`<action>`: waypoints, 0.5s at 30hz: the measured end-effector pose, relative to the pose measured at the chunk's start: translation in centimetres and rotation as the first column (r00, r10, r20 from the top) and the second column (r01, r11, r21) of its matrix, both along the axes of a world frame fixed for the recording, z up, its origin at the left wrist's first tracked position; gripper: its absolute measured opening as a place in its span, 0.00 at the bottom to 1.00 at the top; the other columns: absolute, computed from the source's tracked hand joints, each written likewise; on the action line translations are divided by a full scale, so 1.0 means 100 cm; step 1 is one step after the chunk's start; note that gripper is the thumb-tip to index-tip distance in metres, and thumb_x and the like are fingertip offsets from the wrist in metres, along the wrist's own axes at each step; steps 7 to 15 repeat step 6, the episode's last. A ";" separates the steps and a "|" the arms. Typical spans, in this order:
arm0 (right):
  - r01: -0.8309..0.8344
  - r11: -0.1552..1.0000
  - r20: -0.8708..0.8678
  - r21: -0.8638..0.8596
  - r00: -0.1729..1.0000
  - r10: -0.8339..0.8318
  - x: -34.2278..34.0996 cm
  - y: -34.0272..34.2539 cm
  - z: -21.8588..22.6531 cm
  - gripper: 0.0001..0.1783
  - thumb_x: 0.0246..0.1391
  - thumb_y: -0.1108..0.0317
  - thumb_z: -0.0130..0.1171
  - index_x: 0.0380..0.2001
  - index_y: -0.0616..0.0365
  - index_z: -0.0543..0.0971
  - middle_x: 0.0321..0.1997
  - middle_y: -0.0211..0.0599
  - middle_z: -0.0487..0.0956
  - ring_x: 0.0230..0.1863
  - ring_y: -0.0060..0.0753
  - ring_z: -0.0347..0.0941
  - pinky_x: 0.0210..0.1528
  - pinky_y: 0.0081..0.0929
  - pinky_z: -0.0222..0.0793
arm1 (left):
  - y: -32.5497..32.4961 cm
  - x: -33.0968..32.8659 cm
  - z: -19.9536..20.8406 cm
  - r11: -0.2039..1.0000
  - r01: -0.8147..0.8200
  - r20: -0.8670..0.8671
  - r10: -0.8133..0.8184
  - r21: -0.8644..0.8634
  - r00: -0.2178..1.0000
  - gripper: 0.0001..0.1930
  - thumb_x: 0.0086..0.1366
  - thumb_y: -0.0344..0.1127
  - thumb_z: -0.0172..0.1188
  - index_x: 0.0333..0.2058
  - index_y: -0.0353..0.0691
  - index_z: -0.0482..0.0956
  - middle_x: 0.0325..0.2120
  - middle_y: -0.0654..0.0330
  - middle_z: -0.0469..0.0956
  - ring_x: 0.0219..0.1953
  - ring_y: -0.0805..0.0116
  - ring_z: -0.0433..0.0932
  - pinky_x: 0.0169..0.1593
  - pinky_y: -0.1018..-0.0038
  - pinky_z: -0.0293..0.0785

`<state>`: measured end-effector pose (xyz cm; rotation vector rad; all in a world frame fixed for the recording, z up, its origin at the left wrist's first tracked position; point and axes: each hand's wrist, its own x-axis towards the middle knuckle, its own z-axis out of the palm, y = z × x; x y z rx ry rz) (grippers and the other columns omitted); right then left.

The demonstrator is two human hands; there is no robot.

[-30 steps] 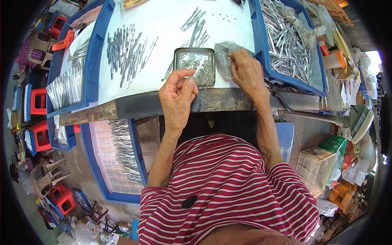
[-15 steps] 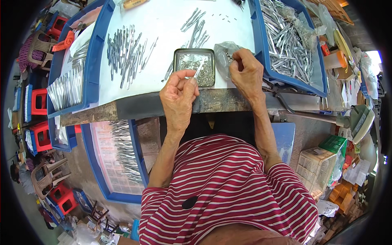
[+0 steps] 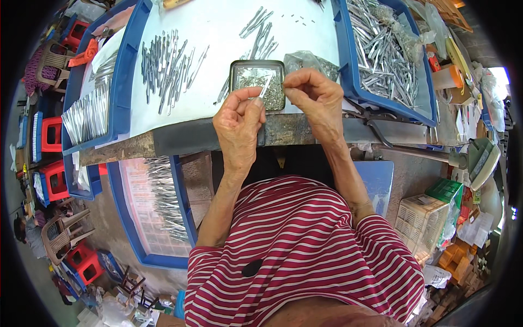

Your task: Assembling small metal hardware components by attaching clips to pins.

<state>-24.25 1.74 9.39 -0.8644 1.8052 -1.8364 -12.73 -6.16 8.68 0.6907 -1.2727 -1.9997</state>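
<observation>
Pinched between the thumb and fingers of my left hand [image 3: 238, 120] is a slim metal strip [image 3: 266, 86], its tip tilted up over a small square tin [image 3: 257, 64]. Tiny metal parts lie scattered in the tin. My right hand [image 3: 316, 101] hovers at the tin's right edge, thumb and forefinger pressed together; whatever they hold is too small to make out. Behind that hand lies a clear plastic bag [image 3: 303, 58] with small dark bits inside. Loose metal strips [image 3: 169, 68] are spread on the white sheet to the left, and more strips [image 3: 261, 39] lie beyond the tin.
A blue crate [image 3: 348, 71] heaped with metal strips stands at the right. Another blue crate [image 3: 122, 87] with stacked strips is at the left, and a third [image 3: 143, 245] sits lower. Black-handled pliers [image 3: 376, 128] rest at the table's front edge. Several tiny pieces [image 3: 298, 22] lie far back.
My right hand has moved left from the plastic bag to the tin's edge, close to the metal strip. My left hand stays nearly in place, still holding the strip.
</observation>
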 end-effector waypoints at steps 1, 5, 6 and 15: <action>-0.038 0.998 0.078 -0.041 0.996 0.041 0.001 -0.001 0.000 0.05 0.42 0.78 0.55 0.27 0.61 0.76 0.23 0.26 0.74 0.24 0.12 0.67 0.27 0.11 0.62 | 0.000 0.000 -0.001 1.000 -0.009 -0.003 0.009 -0.014 1.000 0.08 0.57 0.24 0.52 0.36 0.31 0.72 0.15 0.66 0.69 0.16 0.86 0.62 0.18 0.90 0.54; -0.089 0.992 0.174 -0.084 0.979 0.102 0.004 -0.004 -0.004 0.04 0.43 0.77 0.56 0.27 0.61 0.76 0.24 0.25 0.75 0.25 0.13 0.67 0.28 0.12 0.64 | 0.002 -0.001 -0.001 0.999 -0.022 -0.004 0.021 -0.024 1.000 0.07 0.56 0.24 0.52 0.36 0.32 0.72 0.15 0.67 0.69 0.16 0.86 0.63 0.18 0.90 0.54; -0.108 0.991 0.151 -0.081 0.981 0.120 0.004 -0.004 -0.005 0.05 0.43 0.77 0.56 0.27 0.61 0.76 0.25 0.26 0.75 0.26 0.13 0.68 0.29 0.11 0.64 | 0.002 -0.001 -0.001 1.000 -0.018 -0.002 0.018 -0.021 1.000 0.07 0.56 0.24 0.52 0.36 0.32 0.72 0.15 0.67 0.69 0.16 0.86 0.63 0.18 0.90 0.54; -0.108 0.991 0.151 -0.081 0.981 0.120 0.004 -0.004 -0.005 0.05 0.43 0.77 0.56 0.27 0.61 0.76 0.25 0.26 0.75 0.26 0.13 0.68 0.29 0.11 0.64 | 0.002 -0.001 -0.001 1.000 -0.018 -0.002 0.018 -0.021 1.000 0.07 0.56 0.24 0.52 0.36 0.32 0.72 0.15 0.67 0.69 0.16 0.86 0.63 0.18 0.90 0.54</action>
